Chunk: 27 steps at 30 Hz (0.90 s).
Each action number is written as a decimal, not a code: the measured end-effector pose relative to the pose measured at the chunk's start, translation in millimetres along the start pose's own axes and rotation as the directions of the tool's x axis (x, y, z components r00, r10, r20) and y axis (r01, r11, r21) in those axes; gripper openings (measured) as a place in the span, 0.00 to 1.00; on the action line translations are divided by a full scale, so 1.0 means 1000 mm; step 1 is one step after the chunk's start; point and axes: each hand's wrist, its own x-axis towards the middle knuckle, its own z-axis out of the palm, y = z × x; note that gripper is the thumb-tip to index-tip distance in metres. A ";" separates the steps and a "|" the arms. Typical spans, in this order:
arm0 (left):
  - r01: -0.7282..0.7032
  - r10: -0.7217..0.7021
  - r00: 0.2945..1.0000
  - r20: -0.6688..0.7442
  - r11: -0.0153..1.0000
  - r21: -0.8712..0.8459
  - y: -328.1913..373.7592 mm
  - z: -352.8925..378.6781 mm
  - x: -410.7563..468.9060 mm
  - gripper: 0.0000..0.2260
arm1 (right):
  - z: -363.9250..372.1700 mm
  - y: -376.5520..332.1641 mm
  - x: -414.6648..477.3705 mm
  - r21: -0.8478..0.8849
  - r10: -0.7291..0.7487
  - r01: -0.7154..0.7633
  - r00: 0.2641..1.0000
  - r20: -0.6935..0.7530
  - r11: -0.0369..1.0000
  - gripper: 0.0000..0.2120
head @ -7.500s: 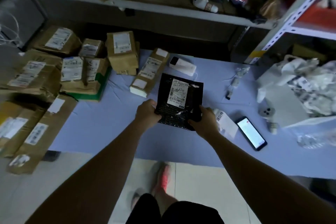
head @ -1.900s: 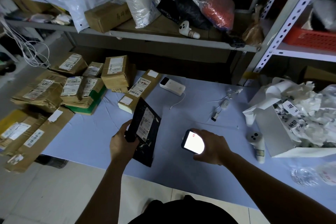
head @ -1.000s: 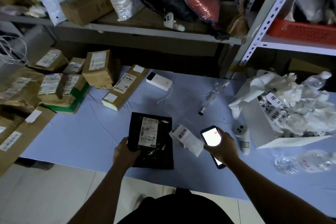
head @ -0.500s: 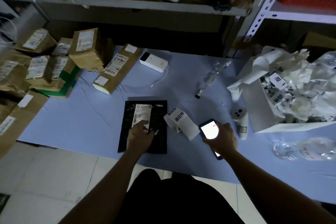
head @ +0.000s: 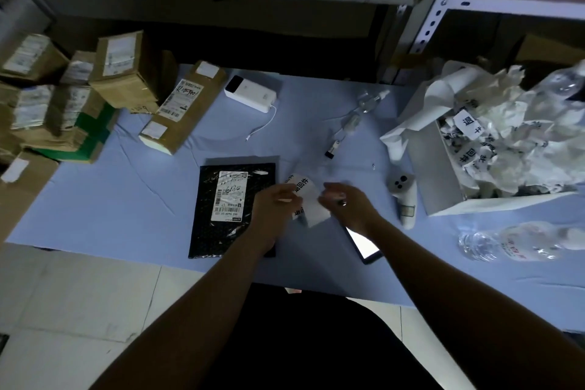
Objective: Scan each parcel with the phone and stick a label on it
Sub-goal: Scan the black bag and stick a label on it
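A black plastic parcel (head: 221, 209) with a white shipping label lies flat on the pale blue table (head: 126, 199) in front of me. Just right of it is a strip of white labels (head: 311, 199) with black characters. My left hand (head: 273, 206) pinches the strip's left side, its wrist over the parcel's right edge. My right hand (head: 345, 203) has its fingers curled at the strip's right edge. The phone (head: 364, 242) lies on the table with its screen lit, partly under my right wrist.
Several brown cardboard parcels (head: 126, 73) are stacked at the left. A white power bank (head: 250, 93) with a cable lies at the back. A white box of crumpled label backing (head: 493, 149), a white controller (head: 403, 196) and a plastic bottle (head: 519, 244) sit at the right. Shelves stand behind.
My right hand has put the phone down on the table and gone to the label strip. My left hand has left the parcel's label and taken hold of the strip.
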 end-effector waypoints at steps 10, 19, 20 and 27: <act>-0.009 0.004 0.998 -0.060 0.997 -0.082 0.008 -0.030 -0.002 0.13 | 0.052 -0.031 -0.031 0.278 0.048 -0.029 0.997 -0.063 0.960 0.10; -0.379 0.309 0.925 0.219 0.751 0.541 -0.006 -0.054 -0.014 0.17 | 0.082 -0.052 -0.052 0.404 0.073 -0.062 0.997 -0.012 0.912 0.12; -0.386 0.312 0.923 0.226 0.743 0.547 -0.008 -0.056 -0.015 0.17 | 0.084 -0.054 -0.054 0.415 0.081 -0.072 0.997 -0.003 0.907 0.15; -0.515 0.457 0.852 0.256 0.643 0.566 -0.015 -0.077 -0.012 0.09 | 0.095 -0.057 -0.063 0.426 0.155 -0.172 0.985 0.075 0.888 0.29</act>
